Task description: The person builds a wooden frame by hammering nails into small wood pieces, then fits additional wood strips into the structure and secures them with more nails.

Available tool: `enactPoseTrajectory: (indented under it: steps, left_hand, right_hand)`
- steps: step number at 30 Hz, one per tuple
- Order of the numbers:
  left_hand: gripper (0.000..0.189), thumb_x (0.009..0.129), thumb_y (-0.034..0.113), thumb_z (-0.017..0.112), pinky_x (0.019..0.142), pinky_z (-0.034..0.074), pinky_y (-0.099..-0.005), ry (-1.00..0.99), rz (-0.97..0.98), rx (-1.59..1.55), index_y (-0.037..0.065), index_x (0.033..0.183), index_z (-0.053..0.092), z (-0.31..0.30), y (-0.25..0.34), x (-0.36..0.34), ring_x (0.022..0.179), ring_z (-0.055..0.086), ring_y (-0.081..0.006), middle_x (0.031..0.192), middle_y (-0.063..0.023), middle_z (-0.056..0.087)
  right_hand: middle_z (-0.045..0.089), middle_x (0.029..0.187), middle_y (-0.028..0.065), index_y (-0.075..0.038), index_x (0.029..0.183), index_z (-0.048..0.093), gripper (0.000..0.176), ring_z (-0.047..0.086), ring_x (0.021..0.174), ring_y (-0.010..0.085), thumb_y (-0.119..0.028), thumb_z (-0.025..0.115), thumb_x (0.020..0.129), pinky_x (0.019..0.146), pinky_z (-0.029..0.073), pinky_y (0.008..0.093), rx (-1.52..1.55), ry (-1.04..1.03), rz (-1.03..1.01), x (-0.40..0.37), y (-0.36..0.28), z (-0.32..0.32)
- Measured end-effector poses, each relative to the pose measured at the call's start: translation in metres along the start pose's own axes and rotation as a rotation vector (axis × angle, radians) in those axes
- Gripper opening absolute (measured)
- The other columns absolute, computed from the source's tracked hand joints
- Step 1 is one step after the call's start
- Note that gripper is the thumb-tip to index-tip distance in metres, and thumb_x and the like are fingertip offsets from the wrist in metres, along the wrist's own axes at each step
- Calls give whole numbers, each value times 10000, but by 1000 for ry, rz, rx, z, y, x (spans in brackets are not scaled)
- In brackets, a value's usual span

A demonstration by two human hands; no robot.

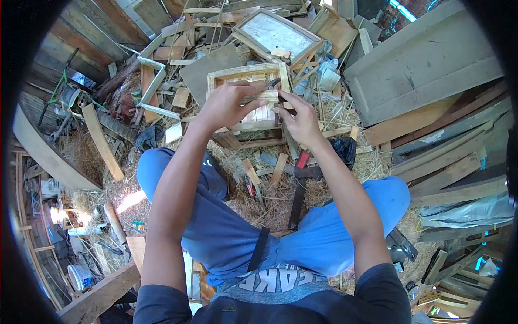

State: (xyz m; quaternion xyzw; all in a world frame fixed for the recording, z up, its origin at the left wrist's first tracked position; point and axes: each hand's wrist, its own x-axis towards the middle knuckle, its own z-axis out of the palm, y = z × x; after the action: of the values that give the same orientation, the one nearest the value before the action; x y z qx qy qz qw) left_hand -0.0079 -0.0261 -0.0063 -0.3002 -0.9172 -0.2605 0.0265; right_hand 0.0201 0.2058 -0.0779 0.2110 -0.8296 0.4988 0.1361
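My left hand (pixel 229 105) is closed around a short pale wood piece (pixel 265 97), held above a wooden box frame (pixel 218 76). At the right end of that piece, my right hand (pixel 300 120) is closed with its fingertips on a thin dark tool (pixel 274 83). The tool stands against the end of the wood; its exact kind is too small to make out. Below the hands, between my knees, a dark flat bar (pixel 297 202) lies on the ground near a red-handled tool (pixel 302 160).
Wood shavings and offcuts (pixel 278 168) litter the ground. Behind the box frame lies a framed panel (pixel 275 32). A large grey door panel (pixel 421 59) leans at the right above stacked boards (pixel 448 156). Curved planks (pixel 101 141) stand at the left.
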Motion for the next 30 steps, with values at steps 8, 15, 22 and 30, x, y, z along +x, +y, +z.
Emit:
enactPoseTrajectory:
  steps: [8,15,22,30]
  left_hand:
    - [419,954,406,728,849,558,-486,5,-16,26,144,1280,744,-3,6,-1,974,703,-426,1045,-220,743]
    - [456,941,313,756,726,533,-470,40,31,3,208,1381,696,0,2,-2,785,669,-385,854,-163,656]
    - [419,953,417,729,842,565,-478,-38,-42,12,160,1283,744,-3,4,0,984,709,-411,1079,-198,749]
    - [412,949,375,745,864,565,-464,-16,-21,0,134,1283,741,-5,7,1,1019,715,-393,1120,-197,753]
  right_hand:
    - [696,1197,191,36,1359,620,462,710,971,300,-86,746,932,858,575,390,37,2,18,-1,2,1]
    - [695,1192,194,36,1342,625,446,709,976,289,-77,749,929,846,574,380,166,11,104,0,6,5]
    - [685,1183,192,28,1354,617,451,709,973,302,-68,742,932,856,587,381,56,-3,23,0,0,1]
    - [684,1196,200,27,1356,613,451,711,985,315,-69,734,932,864,588,385,40,-7,-3,0,3,1]
